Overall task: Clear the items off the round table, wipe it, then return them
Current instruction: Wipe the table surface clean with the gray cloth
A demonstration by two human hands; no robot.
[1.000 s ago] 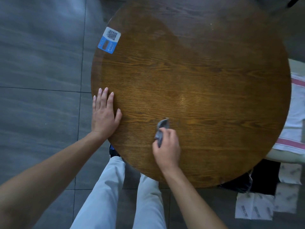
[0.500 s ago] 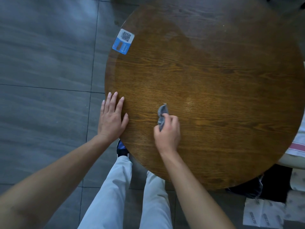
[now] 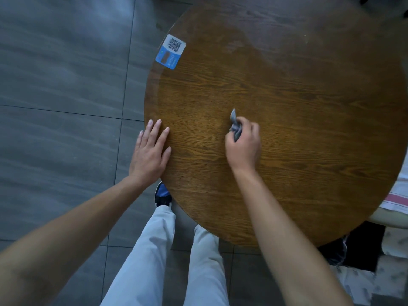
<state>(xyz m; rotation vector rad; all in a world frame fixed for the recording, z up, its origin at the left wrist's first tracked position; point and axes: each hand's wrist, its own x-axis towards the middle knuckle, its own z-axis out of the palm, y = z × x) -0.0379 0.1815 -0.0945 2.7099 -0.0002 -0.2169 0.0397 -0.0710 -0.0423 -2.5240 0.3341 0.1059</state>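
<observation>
Grey crumpled cloth (image 3: 234, 127), small and wadded up, sits on the round brown wood-grain table (image 3: 298, 120), a bit left of the middle on the side nearer the person. The right hand (image 3: 244, 146) has it bunched up, fingers curled round the wad and pinching it down against the wood, with one pointy corner of the cloth poking out past the knuckles toward the far side. The rest of the cloth is hidden under the hand, so can't say how big it really is.

Over at the table's left edge, the left hand (image 3: 150, 151) lies flat, palm down, fingers straight and slightly spread, thumb out to the side. The fingertips and thumb rest on the wood while the heel of the hand hangs off the rim. It's holding nothing. The two hands are well apart.

The tabletop has a shiny sheen and a blue and white rectangular sticker with a QR code (image 3: 170, 51) stuck near the far left edge.

Below the near rim you can see light grey trouser legs (image 3: 154, 246) and a blue and black shoe (image 3: 163, 195) peeking out just under the table edge, all on a grey tiled floor (image 3: 61, 74). At the right edge there's white fabric with pink stripes (image 3: 397, 197), and below it something black (image 3: 355, 250), too dark to make out.
</observation>
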